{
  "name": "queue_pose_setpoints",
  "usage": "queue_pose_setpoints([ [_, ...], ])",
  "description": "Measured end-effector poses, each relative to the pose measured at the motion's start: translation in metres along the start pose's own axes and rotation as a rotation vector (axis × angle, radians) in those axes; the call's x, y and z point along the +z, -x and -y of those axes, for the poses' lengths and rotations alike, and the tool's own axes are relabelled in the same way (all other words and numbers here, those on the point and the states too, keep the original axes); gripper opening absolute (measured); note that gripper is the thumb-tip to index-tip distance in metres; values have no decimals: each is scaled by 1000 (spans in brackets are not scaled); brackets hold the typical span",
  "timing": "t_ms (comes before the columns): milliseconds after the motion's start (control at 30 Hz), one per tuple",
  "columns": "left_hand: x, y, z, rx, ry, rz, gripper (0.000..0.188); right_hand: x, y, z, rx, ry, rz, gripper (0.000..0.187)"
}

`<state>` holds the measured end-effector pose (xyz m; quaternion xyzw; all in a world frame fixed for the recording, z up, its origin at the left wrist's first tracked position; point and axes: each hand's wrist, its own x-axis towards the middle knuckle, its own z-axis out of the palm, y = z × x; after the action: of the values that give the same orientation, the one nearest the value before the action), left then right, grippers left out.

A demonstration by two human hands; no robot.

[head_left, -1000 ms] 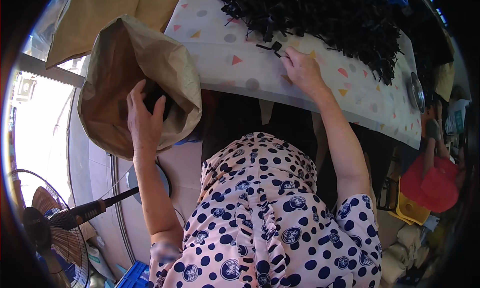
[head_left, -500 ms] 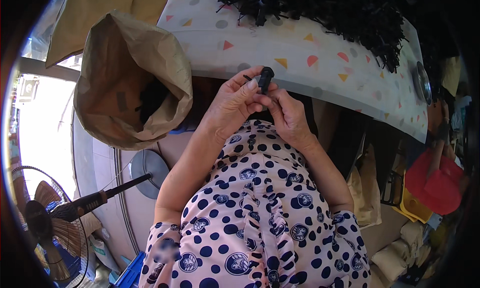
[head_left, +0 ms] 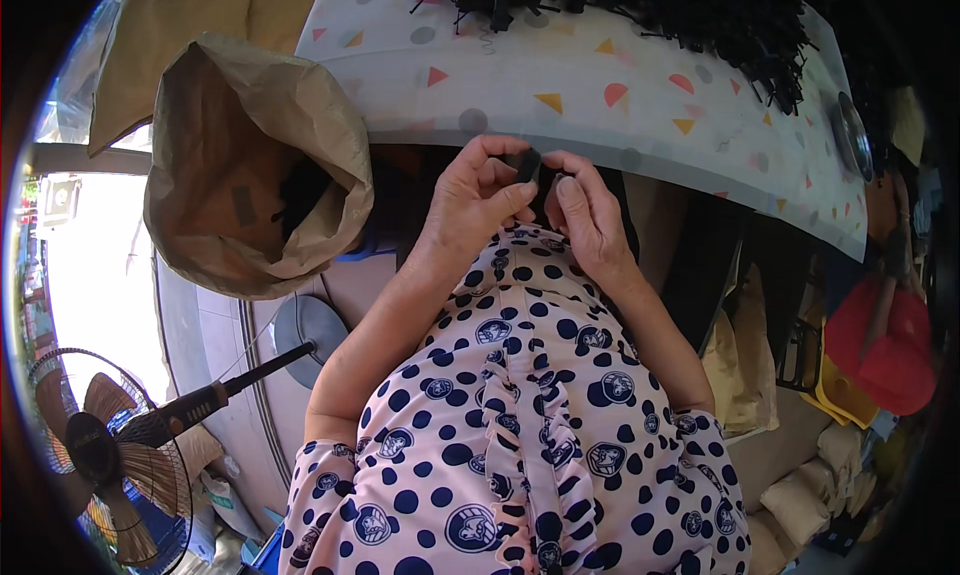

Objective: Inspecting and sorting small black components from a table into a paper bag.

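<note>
Just off the table's front edge, my left hand (head_left: 478, 190) pinches a small black plastic part (head_left: 528, 165) between thumb and fingers. Close beside it, my right hand (head_left: 592, 220) is closed, thumb against bent fingers. Something dark shows at its fingertips, too small to name. Across the back of the table (head_left: 640, 100), covered with a white cloth of coloured shapes, lies a large heap of similar black plastic pieces (head_left: 640, 20). To the left of my hands a brown paper sack (head_left: 335, 125) gapes, with some black pieces inside.
A standing fan (head_left: 100, 445) is at lower left, its round base (head_left: 308, 340) on the floor. At the table's right edge sits a round metal dish (head_left: 854, 137). Farther right are a red item (head_left: 885, 345), a yellow container (head_left: 845, 390) and brown paper sacks (head_left: 740, 355).
My hands have drawn slightly apart, and the black part has turned and is now more covered by my left fingers. The whole view has shifted a little.
</note>
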<state>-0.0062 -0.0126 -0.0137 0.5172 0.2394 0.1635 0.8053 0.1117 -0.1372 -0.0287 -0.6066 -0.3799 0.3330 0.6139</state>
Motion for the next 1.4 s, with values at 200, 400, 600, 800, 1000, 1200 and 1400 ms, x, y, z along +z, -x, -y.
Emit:
queue_pose_setpoints([
  [200, 8, 7, 0, 142, -158, -45, 33, 16, -8, 10, 50, -40, 51, 37],
  [400, 7, 9, 6, 191, -166, -85, 32, 24, -8, 2, 57, -107, 19, 33],
  [600, 2, 5, 14, 237, -310, -110, 35, 23, -8, 7, 157, -107, 24, 32],
  [800, 9, 10, -2, 372, -622, -251, 33, 26, -17, 6, 134, -126, 56, 30],
  [1000, 0, 5, 2, 450, -904, -285, 29, 25, -26, 0, 166, -61, 102, 29],
  [1200, -1, 4, -5, 316, -516, -241, 33, 25, -25, -9, 19, -49, 24, 27],
  [1400, -22, 14, -24, 84, 215, -75, 32, 15, -25, 2, -1, -196, 76, 13],
])
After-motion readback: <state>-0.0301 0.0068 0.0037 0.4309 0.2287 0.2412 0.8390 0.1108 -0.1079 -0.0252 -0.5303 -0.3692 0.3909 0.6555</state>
